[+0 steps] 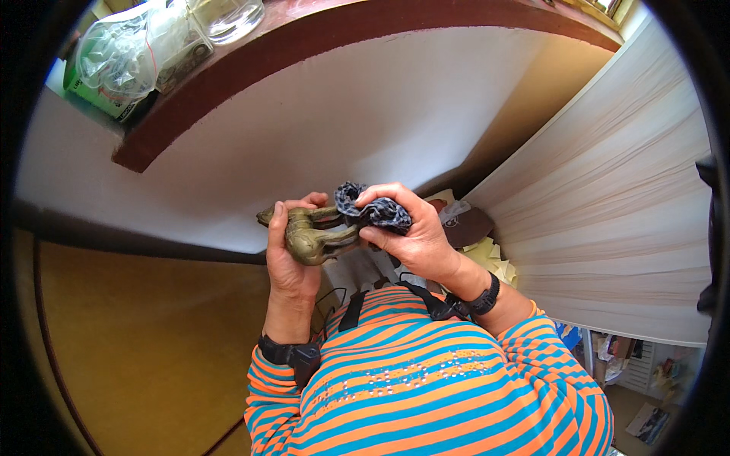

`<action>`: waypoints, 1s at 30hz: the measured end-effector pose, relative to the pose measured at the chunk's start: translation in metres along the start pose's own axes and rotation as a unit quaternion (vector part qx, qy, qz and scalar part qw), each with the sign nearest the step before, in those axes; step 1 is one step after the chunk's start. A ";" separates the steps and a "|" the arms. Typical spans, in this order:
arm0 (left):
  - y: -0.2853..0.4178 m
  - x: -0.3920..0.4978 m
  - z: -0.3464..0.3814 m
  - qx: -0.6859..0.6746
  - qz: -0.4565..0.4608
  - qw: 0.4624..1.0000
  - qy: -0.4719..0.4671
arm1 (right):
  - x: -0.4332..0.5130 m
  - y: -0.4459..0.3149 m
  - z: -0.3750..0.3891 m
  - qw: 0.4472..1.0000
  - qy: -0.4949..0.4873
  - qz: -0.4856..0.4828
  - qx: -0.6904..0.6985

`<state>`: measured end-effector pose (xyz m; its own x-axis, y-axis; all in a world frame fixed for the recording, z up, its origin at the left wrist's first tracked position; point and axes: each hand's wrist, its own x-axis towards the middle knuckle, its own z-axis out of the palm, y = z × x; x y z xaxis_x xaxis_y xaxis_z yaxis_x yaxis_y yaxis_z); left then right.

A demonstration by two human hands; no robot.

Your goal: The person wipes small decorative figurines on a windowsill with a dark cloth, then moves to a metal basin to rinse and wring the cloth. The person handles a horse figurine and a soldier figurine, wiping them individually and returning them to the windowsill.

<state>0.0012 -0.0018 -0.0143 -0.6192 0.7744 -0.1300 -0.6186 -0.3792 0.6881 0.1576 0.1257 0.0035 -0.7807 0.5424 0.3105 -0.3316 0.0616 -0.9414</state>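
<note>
A brass-coloured, four-legged animal figurine (306, 242) is held in front of my chest, tipped so its legs point right. My left hand (288, 265) grips its body from the left and below, with the thumb upright along its side. Bunched in my right hand (421, 242) is a dark blue and white checkered cloth (388, 215). The cloth covers the ends of the legs, where my right thumb and fingers press around it. What kind of animal it is cannot be made out.
A dark red windowsill (319, 40) curves above a white wall (365, 108). On it stand a green box (100, 97), a clear plastic bag (117, 57) and a clear container (231, 20). Pale striped fabric (616, 188) hangs at right. Yellow paper (490, 259) lies beyond my right forearm.
</note>
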 end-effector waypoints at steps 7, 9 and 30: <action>-0.009 0.007 -0.004 -0.186 -0.112 0.975 0.037 | -0.001 0.002 0.013 0.994 0.076 0.061 0.047; -0.009 0.008 -0.006 -0.217 -0.143 0.964 0.054 | 0.002 -0.003 0.013 0.994 0.105 0.006 -0.008; -0.010 0.005 -0.037 -0.149 -0.146 0.960 0.189 | 0.023 0.000 0.019 0.793 -0.134 -0.355 -0.477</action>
<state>-0.0136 -0.0128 -0.0484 -0.4950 0.6524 -0.5739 -0.8683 -0.3458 0.3558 0.1301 0.1220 0.0132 -0.7034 -0.1029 0.7033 -0.2864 0.9466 -0.1480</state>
